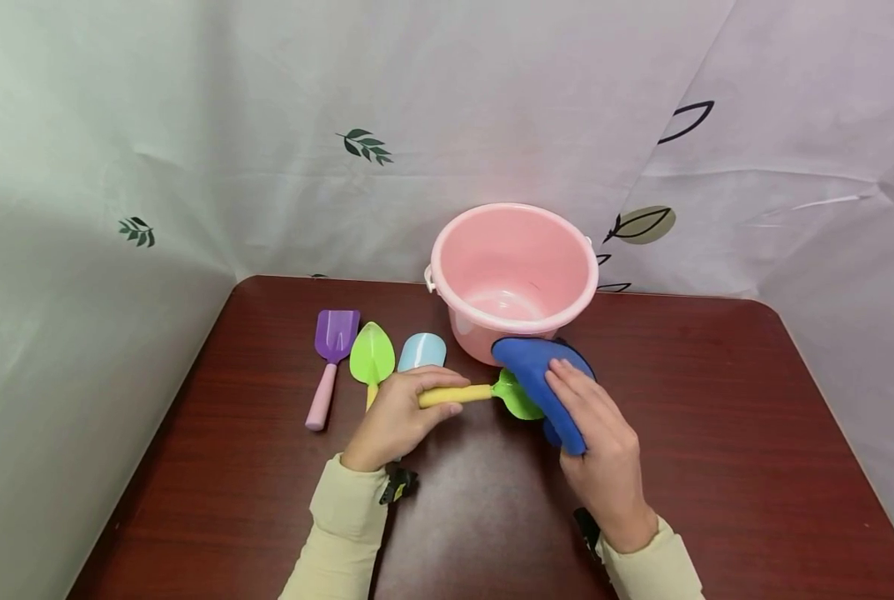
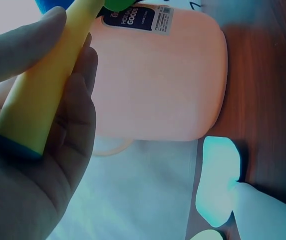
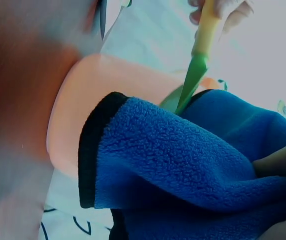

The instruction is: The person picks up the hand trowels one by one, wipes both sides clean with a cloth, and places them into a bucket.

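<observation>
My left hand (image 1: 405,412) grips the yellow handle (image 2: 43,85) of a toy shovel whose green blade (image 1: 516,397) points right. In my right hand (image 1: 604,442) is a folded blue cloth (image 3: 172,150) with dark edging, held around the blade's far end. Part of the blade is hidden by the cloth; in the right wrist view the green neck (image 3: 192,80) enters between its folds. Both hands are above the table, just in front of a pink bucket (image 1: 465,333). Beside my left hand lie a green shovel (image 1: 372,354) and a light blue scoop (image 1: 422,351), their handles partly covered.
A purple shovel with a pink handle (image 1: 322,397) lies at the left on the dark red table (image 1: 716,433). The bucket stands near the back edge, its white handle joint (image 1: 429,279) facing left. A pale patterned curtain (image 1: 304,83) hangs behind and at both sides.
</observation>
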{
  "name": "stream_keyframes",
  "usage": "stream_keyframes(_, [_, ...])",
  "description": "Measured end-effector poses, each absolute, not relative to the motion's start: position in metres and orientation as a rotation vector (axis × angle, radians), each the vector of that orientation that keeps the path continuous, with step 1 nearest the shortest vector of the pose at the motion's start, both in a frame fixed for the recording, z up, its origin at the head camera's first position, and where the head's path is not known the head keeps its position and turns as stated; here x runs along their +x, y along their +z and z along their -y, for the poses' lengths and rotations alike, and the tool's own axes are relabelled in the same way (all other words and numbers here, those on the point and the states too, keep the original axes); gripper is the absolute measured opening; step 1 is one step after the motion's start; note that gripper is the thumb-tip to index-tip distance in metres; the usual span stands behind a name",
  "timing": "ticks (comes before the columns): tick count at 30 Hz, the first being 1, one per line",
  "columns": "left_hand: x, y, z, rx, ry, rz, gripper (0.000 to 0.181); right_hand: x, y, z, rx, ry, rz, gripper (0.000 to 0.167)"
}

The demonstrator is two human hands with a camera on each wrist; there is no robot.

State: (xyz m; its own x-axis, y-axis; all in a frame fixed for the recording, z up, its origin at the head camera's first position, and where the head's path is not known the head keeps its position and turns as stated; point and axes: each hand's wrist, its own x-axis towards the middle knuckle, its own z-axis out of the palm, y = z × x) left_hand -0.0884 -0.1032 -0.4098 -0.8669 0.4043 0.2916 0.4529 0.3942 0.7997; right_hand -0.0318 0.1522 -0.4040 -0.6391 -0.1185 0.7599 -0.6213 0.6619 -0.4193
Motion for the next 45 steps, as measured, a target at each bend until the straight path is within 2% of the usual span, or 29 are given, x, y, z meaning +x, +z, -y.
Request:
stream_keyframes(16, [-0.0871,-0.4071,0.1010,-0.802,-1.502,2.571,0.030,-0.0276,-0.4094,-0.1412,0.772,0.905,2.297,0.078])
stream_keyframes(24, [-0.0865,-0.4055,0.1021,-0.802,-1.536,2.559,0.029,-0.0258,-0.4091,-0.1424,0.778,0.879,2.447,0.076])
stream_keyframes(32, [-0.0877,-0.4079,0.1027,-0.843,-1.513,2.542,0.027,-0.0270,-0.4099,-0.1448,0.768,0.814,2.538,0.083])
stream_keyframes(45, [-0.0875,-0.4064,0.1053,-0.836,-1.589,2.522,0.028,-0.0300,-0.4094,-0.1498,0.689,0.847,2.533,0.079])
